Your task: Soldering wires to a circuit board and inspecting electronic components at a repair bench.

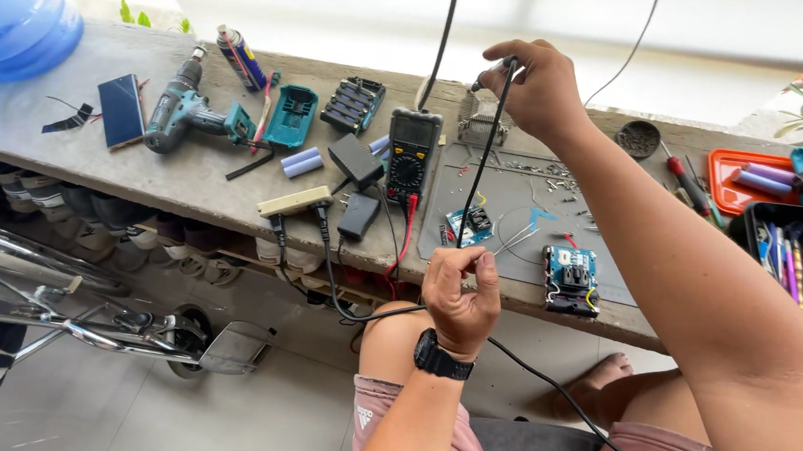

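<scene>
Here the right hand (537, 87) pinches a probe tip (494, 69) above the desk (185, 178); the left hand (461, 291) is closed around its black lead (477, 170), stretched taut between them. Best keep the lead off the circuit boards (569, 278).

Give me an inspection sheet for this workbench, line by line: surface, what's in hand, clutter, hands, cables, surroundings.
Surface: long grey concrete bench with a grey work mat on it.
Job's things: black cable stretched between both hands, above a small circuit board.
Clutter: multimeter, teal cordless drill, spray can, battery case, lilac cells, phone, second circuit module, orange tray.
Hands: left hand closed on the cable low down; right hand pinching it high up.
Cables: red meter lead hangs over the edge; power strip with black plugs.
Surroundings: shoes shelved under the bench, tool case at right.
</scene>
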